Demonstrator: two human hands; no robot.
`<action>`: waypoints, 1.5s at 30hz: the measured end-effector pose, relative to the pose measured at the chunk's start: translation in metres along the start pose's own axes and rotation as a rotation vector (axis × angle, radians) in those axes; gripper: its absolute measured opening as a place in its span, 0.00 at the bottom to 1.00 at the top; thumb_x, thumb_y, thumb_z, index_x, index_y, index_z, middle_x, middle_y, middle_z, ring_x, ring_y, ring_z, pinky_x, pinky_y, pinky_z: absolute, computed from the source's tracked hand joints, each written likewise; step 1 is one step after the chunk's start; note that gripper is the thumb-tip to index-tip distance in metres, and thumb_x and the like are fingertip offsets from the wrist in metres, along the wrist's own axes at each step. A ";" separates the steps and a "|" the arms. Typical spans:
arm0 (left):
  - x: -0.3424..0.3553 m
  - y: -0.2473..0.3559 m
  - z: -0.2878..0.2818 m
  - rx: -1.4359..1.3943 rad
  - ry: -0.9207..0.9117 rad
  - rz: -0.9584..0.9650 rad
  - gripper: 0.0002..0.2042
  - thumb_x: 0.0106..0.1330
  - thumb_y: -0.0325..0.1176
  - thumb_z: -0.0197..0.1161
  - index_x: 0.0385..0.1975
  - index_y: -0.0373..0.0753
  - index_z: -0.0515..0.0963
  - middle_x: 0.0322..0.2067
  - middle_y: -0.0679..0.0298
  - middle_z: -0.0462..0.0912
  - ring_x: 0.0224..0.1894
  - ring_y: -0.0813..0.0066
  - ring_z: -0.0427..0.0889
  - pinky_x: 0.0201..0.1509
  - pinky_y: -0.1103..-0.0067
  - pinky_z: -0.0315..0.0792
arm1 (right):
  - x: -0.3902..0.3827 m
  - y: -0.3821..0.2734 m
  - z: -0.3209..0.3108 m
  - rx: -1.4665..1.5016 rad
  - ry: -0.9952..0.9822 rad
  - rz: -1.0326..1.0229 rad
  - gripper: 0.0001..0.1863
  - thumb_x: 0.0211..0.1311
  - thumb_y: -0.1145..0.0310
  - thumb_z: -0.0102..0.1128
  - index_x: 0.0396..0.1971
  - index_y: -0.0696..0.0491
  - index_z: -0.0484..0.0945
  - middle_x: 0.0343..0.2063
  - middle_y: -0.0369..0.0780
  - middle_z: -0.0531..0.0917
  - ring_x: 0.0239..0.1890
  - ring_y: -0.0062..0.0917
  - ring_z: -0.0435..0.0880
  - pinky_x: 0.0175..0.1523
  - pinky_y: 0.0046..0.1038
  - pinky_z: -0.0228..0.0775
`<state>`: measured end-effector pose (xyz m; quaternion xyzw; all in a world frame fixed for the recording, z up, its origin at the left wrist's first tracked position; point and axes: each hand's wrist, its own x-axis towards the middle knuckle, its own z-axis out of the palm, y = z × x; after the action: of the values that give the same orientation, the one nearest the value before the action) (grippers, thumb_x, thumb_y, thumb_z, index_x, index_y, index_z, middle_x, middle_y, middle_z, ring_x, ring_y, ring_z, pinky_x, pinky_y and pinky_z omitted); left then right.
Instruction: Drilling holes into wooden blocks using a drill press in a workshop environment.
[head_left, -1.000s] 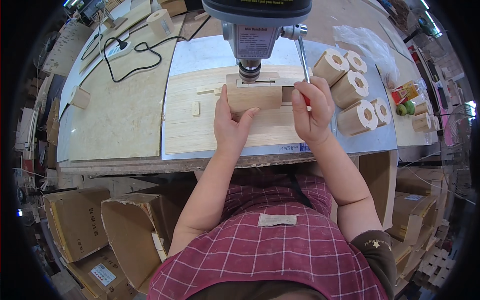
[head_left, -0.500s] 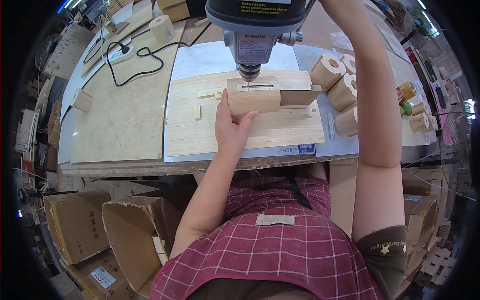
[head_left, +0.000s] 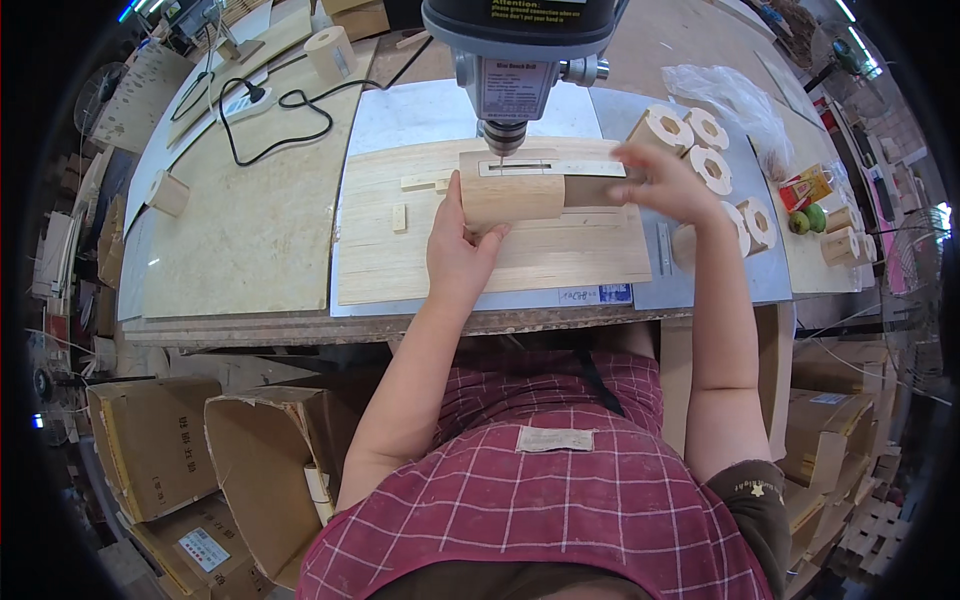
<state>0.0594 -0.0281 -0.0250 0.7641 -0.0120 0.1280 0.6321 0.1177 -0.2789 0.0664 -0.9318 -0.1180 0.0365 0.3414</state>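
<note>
Lowering right hand point(head_left: 660, 183) (fingers loosely apart) back beside wooden block point(head_left: 512, 196), left hand point(head_left: 462, 248) fingers still clamped on it.

wooden cylinder point(head_left: 512, 197) | pale, lying on its side | under drill bit, on plank base

Black cable point(head_left: 275, 125) at left — cardboard boxes point(head_left: 150, 440) below — two green fruits point(head_left: 808, 220) at right

Wooden cylinders at three o'clock: six, first one point(head_left: 661, 130)
Wooden cylinders at ten o'clock: two, first one point(head_left: 330, 52)
Cardboard boxes at seven o'clock: three, first one point(head_left: 150, 440)
Drill press point(head_left: 520, 50): one
</note>
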 end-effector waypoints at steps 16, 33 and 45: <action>-0.074 0.049 -0.152 -0.034 0.033 0.081 0.37 0.42 0.24 0.72 0.56 0.31 0.64 0.46 0.61 0.76 0.43 0.77 0.76 0.45 0.82 0.71 | -0.084 -0.019 0.037 0.647 -0.217 0.107 0.16 0.43 0.72 0.67 0.33 0.58 0.73 0.26 0.33 0.75 0.33 0.16 0.72 0.37 0.19 0.65; -0.075 0.092 -0.168 -0.167 0.295 -0.344 0.19 0.51 0.27 0.66 0.42 0.28 0.71 0.26 0.60 0.81 0.27 0.82 0.78 0.32 0.87 0.69 | -0.113 -0.045 0.065 0.846 -0.046 -0.145 0.16 0.44 0.85 0.61 0.36 0.58 0.74 0.37 0.39 0.80 0.40 0.20 0.76 0.47 0.21 0.67; -0.067 0.091 -0.150 -0.217 0.234 -0.373 0.17 0.53 0.28 0.66 0.41 0.28 0.72 0.26 0.60 0.81 0.26 0.83 0.78 0.31 0.88 0.69 | -0.118 -0.041 0.059 0.885 -0.005 -0.035 0.15 0.46 0.83 0.63 0.36 0.56 0.74 0.33 0.34 0.78 0.36 0.15 0.74 0.42 0.18 0.66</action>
<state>-0.0488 0.0893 0.0732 0.6608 0.1891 0.0945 0.7202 -0.0131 -0.2400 0.0461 -0.6936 -0.1074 0.0802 0.7078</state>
